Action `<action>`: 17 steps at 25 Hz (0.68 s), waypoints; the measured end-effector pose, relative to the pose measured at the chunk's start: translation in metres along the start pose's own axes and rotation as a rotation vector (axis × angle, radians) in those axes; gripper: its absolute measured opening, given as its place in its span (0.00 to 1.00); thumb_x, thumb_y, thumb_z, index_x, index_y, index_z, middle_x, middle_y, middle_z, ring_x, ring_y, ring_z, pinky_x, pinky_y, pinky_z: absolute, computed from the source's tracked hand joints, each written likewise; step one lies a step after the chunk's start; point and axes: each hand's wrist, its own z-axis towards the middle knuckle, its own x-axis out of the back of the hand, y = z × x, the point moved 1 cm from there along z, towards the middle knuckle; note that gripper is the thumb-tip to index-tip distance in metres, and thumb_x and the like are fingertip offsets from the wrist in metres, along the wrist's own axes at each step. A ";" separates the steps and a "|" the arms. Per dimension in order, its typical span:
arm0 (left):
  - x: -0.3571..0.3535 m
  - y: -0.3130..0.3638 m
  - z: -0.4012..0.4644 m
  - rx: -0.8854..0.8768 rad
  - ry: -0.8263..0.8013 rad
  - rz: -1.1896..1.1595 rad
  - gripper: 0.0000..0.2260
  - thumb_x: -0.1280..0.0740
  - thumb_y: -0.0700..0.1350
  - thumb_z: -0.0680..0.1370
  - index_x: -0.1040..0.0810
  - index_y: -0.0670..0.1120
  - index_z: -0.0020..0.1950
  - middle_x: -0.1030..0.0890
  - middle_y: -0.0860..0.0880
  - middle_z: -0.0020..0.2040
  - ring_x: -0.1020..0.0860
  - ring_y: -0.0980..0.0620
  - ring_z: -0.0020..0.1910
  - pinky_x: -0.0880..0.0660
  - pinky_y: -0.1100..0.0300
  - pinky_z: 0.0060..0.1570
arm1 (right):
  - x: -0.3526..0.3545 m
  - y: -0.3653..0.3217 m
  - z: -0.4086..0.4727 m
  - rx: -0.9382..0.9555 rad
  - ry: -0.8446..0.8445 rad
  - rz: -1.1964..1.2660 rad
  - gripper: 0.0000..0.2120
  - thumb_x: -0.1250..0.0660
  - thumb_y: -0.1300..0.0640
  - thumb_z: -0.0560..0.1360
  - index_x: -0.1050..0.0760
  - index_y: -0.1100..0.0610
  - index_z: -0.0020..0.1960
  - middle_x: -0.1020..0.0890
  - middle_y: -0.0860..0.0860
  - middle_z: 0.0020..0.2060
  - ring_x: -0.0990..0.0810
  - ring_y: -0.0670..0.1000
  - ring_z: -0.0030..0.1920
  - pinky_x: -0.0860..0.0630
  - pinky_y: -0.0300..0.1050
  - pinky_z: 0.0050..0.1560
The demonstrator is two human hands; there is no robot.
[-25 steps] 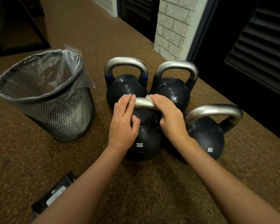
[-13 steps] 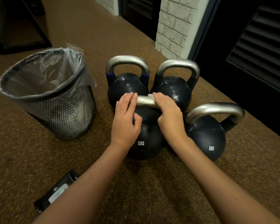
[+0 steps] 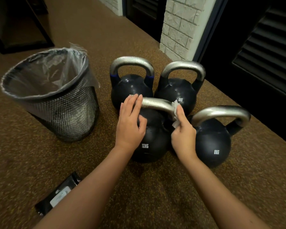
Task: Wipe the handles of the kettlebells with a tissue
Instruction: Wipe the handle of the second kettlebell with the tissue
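At the centre of the frame, the right hand (image 3: pixel 184 136) pinches a white tissue (image 3: pixel 176 115) against the right bend of the front kettlebell's handle (image 3: pixel 157 104), rubbing where the metal curves down. The left hand (image 3: pixel 130 124) lies with relaxed fingers over the handle's left end, likely steadying the weight. The lined bin (image 3: pixel 48 95) at left is probably for used tissues.

Four black kettlebells (image 3: pixel 155 138) with silver handles (image 3: pixel 157 104) stand upright, clustered touching, the 12KG one beneath the left hand (image 3: pixel 130 123), a crumpled white tissue (image 3: pixel 176 113) under the right hand's (image 3: pixel 183 136) fingers against its handle's right bend.
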 end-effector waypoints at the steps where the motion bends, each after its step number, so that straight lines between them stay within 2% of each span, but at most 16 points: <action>1: 0.001 0.000 0.000 0.000 -0.004 -0.005 0.25 0.46 0.43 0.75 0.35 0.42 0.72 0.33 0.44 0.70 0.39 0.48 0.72 0.41 0.42 0.71 | 0.000 0.002 0.003 -0.114 0.010 0.011 0.26 0.44 0.70 0.77 0.38 0.54 0.73 0.30 0.53 0.69 0.33 0.49 0.69 0.40 0.30 0.68; 4: 0.001 0.000 0.000 0.003 -0.007 -0.009 0.24 0.46 0.43 0.75 0.36 0.42 0.72 0.33 0.45 0.70 0.39 0.48 0.72 0.40 0.42 0.70 | -0.003 0.005 0.002 -0.367 -0.003 0.146 0.28 0.44 0.69 0.76 0.37 0.49 0.72 0.27 0.52 0.66 0.27 0.51 0.64 0.31 0.49 0.68; 5: 0.001 0.000 0.000 0.006 -0.005 -0.004 0.24 0.46 0.43 0.75 0.36 0.42 0.72 0.33 0.45 0.70 0.39 0.48 0.72 0.40 0.42 0.70 | -0.003 0.002 -0.002 -0.416 -0.005 0.254 0.30 0.46 0.71 0.75 0.37 0.49 0.72 0.26 0.52 0.65 0.25 0.51 0.61 0.29 0.51 0.65; 7: 0.001 0.000 0.001 0.007 -0.003 -0.004 0.25 0.46 0.43 0.75 0.35 0.42 0.72 0.33 0.44 0.70 0.39 0.48 0.72 0.41 0.42 0.71 | -0.001 -0.011 -0.010 -0.501 -0.022 0.569 0.31 0.48 0.75 0.74 0.38 0.53 0.73 0.24 0.53 0.60 0.23 0.49 0.55 0.26 0.47 0.60; 10: 0.000 0.000 0.000 0.003 -0.002 -0.018 0.24 0.47 0.43 0.75 0.36 0.42 0.72 0.33 0.45 0.70 0.39 0.48 0.72 0.39 0.42 0.70 | 0.001 -0.036 -0.013 -0.696 -0.110 1.023 0.27 0.50 0.76 0.75 0.36 0.62 0.71 0.27 0.60 0.63 0.26 0.56 0.60 0.25 0.48 0.55; 12: 0.001 -0.001 0.001 0.009 -0.001 -0.032 0.25 0.47 0.42 0.75 0.36 0.42 0.72 0.33 0.45 0.70 0.40 0.48 0.73 0.39 0.41 0.69 | -0.002 -0.051 -0.006 -0.790 -0.114 1.212 0.24 0.51 0.76 0.75 0.35 0.67 0.69 0.30 0.63 0.66 0.29 0.61 0.64 0.27 0.51 0.58; 14: 0.001 -0.002 0.001 0.019 -0.009 -0.053 0.26 0.48 0.42 0.74 0.36 0.43 0.72 0.34 0.45 0.71 0.40 0.48 0.73 0.39 0.41 0.69 | -0.010 -0.061 0.002 -0.853 -0.031 1.357 0.21 0.50 0.76 0.75 0.35 0.69 0.66 0.32 0.65 0.67 0.33 0.64 0.67 0.33 0.56 0.66; 17: 0.002 -0.004 0.000 0.018 -0.037 -0.076 0.27 0.49 0.41 0.73 0.37 0.43 0.73 0.35 0.46 0.71 0.42 0.50 0.73 0.39 0.42 0.70 | -0.023 -0.070 0.005 -0.885 0.000 1.422 0.25 0.51 0.76 0.75 0.41 0.66 0.72 0.36 0.65 0.69 0.37 0.65 0.70 0.37 0.58 0.70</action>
